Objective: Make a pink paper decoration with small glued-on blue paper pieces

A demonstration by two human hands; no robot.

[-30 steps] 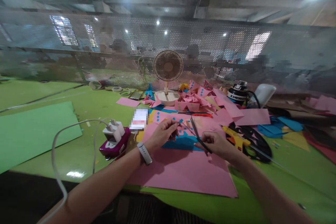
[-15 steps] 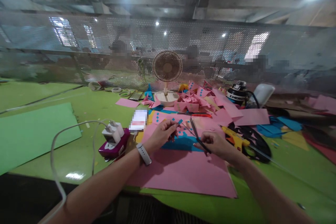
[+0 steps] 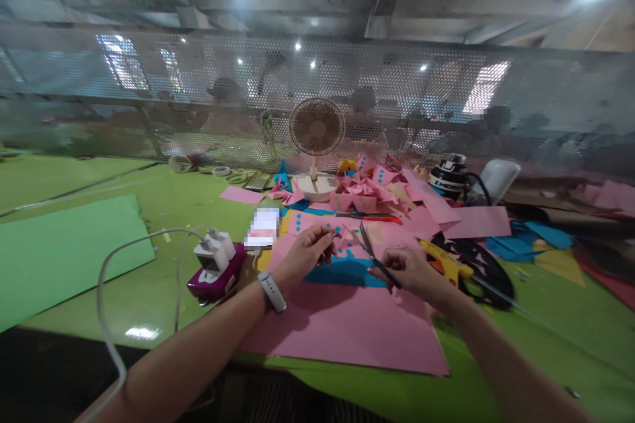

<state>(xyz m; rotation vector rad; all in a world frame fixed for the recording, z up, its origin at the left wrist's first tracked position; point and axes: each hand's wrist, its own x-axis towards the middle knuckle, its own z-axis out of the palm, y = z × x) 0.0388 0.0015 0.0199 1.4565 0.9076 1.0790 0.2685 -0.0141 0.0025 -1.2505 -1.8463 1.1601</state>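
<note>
My left hand [image 3: 317,244], a pale watch band [image 3: 272,292] on its wrist, is closed in a pinch. A tiny bit of blue paper [image 3: 337,232] shows at its fingertips. In my right hand [image 3: 407,269] are dark-handled scissors [image 3: 373,256], their blades spread and pointing up and to the left, close to the left fingertips. Under both hands lies a strip of blue paper [image 3: 342,272] on large pink sheets [image 3: 357,330]. Small blue cut pieces are scattered on the pink paper beyond the hands.
A purple power strip [image 3: 211,285] with white chargers and a phone [image 3: 262,228] are at left. A yellow glue gun [image 3: 449,261] lies right, by a black round tray [image 3: 489,277]. Behind stand a fan [image 3: 316,127] and a heap of pink paper cutouts [image 3: 370,188].
The scissors' blades have spread a little wider. Less blue paper shows at my left fingertips than before. Both hands have stayed nearly in place.
</note>
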